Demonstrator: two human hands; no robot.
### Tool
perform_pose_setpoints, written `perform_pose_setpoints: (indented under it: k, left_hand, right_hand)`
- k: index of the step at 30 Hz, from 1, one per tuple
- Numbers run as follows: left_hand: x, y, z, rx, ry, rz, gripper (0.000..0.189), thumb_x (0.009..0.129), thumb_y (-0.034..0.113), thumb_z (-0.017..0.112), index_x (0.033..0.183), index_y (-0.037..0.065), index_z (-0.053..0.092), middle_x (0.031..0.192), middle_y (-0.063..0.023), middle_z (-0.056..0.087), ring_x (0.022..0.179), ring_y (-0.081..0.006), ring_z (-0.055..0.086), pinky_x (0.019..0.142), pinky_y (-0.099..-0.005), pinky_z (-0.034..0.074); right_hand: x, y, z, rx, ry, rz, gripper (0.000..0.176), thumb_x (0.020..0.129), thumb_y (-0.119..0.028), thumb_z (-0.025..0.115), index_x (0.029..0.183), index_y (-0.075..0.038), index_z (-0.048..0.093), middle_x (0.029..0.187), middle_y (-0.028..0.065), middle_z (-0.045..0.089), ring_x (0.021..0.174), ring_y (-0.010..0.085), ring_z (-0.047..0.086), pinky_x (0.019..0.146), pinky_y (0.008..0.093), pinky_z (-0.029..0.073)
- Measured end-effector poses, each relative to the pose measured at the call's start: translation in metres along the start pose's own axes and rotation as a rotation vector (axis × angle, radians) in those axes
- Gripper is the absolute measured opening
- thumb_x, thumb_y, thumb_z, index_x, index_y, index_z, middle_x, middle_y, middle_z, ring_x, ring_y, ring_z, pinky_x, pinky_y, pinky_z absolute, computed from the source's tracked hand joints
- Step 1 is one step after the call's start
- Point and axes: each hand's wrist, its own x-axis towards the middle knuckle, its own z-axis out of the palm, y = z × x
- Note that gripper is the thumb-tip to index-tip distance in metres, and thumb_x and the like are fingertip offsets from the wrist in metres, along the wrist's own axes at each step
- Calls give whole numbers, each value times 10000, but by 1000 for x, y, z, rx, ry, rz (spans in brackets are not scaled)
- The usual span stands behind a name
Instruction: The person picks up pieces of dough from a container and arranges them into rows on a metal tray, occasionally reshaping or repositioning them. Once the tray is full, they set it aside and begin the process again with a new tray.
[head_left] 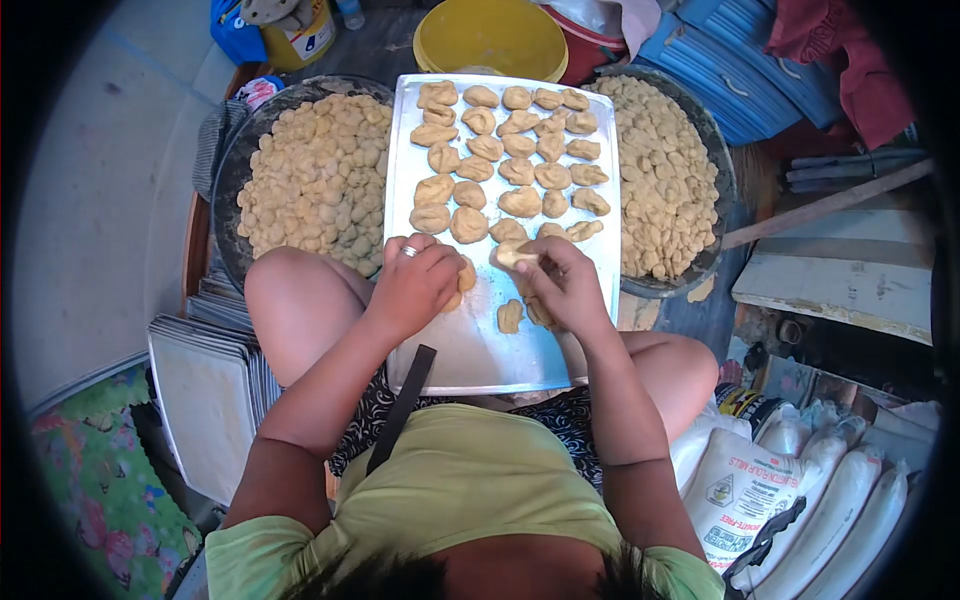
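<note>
A shiny metal baking tray (470, 350) lies across my lap, with rows of shaped dough pieces (519, 203) over its far part. At the tray's left side, my left hand (415, 285), a ring on one finger, curls its fingers round a lump of dough (466, 275) against the metal. My right hand (568, 285) pinches a pale piece of dough (513, 255) between thumb and fingers, just below the nearest row. Under and beside that hand lie loose dough pieces (510, 317), partly covered by it.
Large dark tubs heaped with dough lumps stand left (315, 175) and right (665, 170) of the tray. Behind it is a yellow basin (490, 40). Stacked trays (205, 390) lean at my left; flour sacks (745, 490) lie at my right. A wooden pole (825, 205) juts in.
</note>
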Motion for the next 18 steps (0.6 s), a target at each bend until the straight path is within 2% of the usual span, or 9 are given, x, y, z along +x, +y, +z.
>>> perform_pose_setpoints:
  k: [1,3,6,10,12,14,15,16,18]
  left_hand:
    - [3,0,3,-24,-1,-47,219,784,119,666,1002,128,642,1068,9,627,1040,-215,549,897,-409,323]
    - [7,-6,9,-51,-13,-85,200,790,111,663,988,126,640,1080,16,628,1038,-211,552,892,-404,327]
    - [12,-11,9,-25,17,3,191,793,103,669,981,117,638,1038,-5,644,1020,-219,558,885,-393,331]
    - [16,5,-9,48,5,-4,198,795,112,672,989,92,636,1004,-35,637,994,-228,554,878,-394,335]
    - [16,6,-8,25,-37,-21,213,791,117,676,999,87,638,1006,-43,630,995,-236,547,877,-396,337]
    - [17,4,-4,-56,-80,-111,261,786,165,692,1028,82,640,1043,-42,612,1025,-240,533,888,-403,336]
    - [18,5,-6,-55,-81,-106,261,786,165,692,1028,82,640,1043,-42,612,1025,-240,533,888,-403,336]
    - [20,7,-9,-39,-34,-65,279,785,185,700,1041,89,642,1035,-34,616,1027,-237,534,894,-405,335]
    - [26,9,-13,-20,13,-18,297,784,205,708,1053,96,643,1028,-26,619,1028,-234,535,900,-407,334]
  right_hand:
    - [-2,-1,-1,0,3,4,218,780,-179,735,927,-43,649,859,124,640,761,276,601,671,364,468]
    - [-9,-6,-3,-399,15,-119,219,759,-201,737,909,-63,656,861,113,639,833,285,595,770,378,444]
    - [-17,-4,-16,-460,4,-136,222,731,-221,745,888,-87,663,868,102,641,883,299,590,838,397,412]
    - [-23,10,-29,-547,-110,-167,231,711,-218,759,870,-77,668,851,122,641,848,303,603,792,390,445]
    - [-26,21,-30,-155,55,60,228,724,-212,756,884,-69,682,821,124,640,796,308,609,731,392,471]
    - [-21,26,-29,-300,94,-6,231,730,-213,755,898,-68,689,812,124,640,773,310,607,706,391,477]
    - [-16,27,-29,-447,139,-80,234,737,-213,753,911,-68,696,802,124,639,750,311,605,681,391,483]
    - [-13,27,-30,-450,99,-167,256,756,-221,745,960,-74,699,834,118,654,773,314,607,716,401,484]
    - [-18,15,-35,-426,91,-110,279,756,-229,749,978,-71,693,850,114,661,792,310,613,733,403,481]
